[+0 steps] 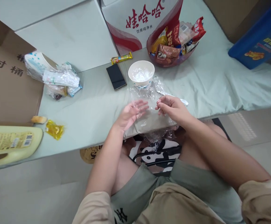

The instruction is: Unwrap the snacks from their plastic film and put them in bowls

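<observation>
A clear plastic wrapper (147, 123) lies spread over the front of the table and hangs past its edge. Over its left part is my left hand (133, 112), fingers apart, with nothing seen in it. My right hand (169, 107) is above the wrapper's right side, fingertips pinched together; whether they hold a bit of film I cannot make out. Just beyond both hands stands a white paper bowl (141, 67) with crumpled clear film (142, 74) inside. Behind my right hand lies a thin white packet (183, 101), partly hidden.
A black phone (116, 76) and a yellow snack stick (121, 58) lie left of the bowl. Behind it are a snack basket (154, 59) and a white carton (137, 18). Wrapped packets (62, 79), a yellow wrapper (54, 129) and a yellow jug (14, 143) are at left.
</observation>
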{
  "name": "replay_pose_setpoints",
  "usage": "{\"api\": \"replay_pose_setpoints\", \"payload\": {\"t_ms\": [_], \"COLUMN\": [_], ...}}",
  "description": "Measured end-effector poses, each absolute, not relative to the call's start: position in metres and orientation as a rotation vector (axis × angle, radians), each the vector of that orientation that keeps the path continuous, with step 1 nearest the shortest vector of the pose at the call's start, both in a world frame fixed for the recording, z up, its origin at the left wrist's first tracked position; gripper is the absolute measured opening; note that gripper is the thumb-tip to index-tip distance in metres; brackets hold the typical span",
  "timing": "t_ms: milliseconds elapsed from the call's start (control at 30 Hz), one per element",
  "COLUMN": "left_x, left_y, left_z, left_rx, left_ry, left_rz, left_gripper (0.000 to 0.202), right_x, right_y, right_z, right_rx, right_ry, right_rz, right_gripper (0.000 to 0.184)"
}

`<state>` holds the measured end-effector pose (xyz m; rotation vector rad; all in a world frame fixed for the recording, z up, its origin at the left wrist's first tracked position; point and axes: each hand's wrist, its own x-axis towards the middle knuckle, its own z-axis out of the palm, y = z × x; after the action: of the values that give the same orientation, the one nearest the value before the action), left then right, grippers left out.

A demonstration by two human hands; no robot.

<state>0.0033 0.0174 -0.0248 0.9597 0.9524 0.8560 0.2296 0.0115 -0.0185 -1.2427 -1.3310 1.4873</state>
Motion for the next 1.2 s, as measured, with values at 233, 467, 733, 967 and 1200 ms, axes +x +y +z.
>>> {"api": "replay_pose_setpoints", "payload": {"t_ms": [233, 467, 733, 967, 1200], "left_x": [0.018, 0.007, 0.004, -0.003, -0.004], "left_y": [0.017, 0.014, 0.014, 0.019, 0.018], "left_z": [-0.038, -0.028, -0.014, -0.012, -0.021], "left_rx": [1.155, 1.291, 1.010, 0.990, 1.453], "left_ry": [1.142, 1.223, 1.082, 1.038, 1.276], "left_rz": [0.856, 0.761, 0.902, 0.965, 0.948], "left_gripper": [0.035, 0.040, 0.038, 0.021, 0.017], "right_x": [0.228, 0.232, 0.222, 0.231, 0.232], "right_y": [0.011, 0.007, 0.009, 0.013, 0.019], "right_z": [-0.025, -0.025, -0.026, -0.025, -0.033], "right_rx": [-1.219, -1.178, -1.119, -1.168, -1.427], "right_ry": [-1.425, -1.375, -1.136, -1.184, -1.354], "right_rz": [1.604, 1.618, 1.521, 1.349, 1.309], "right_gripper": [0.040, 0.057, 0.023, 0.007, 0.053]}}
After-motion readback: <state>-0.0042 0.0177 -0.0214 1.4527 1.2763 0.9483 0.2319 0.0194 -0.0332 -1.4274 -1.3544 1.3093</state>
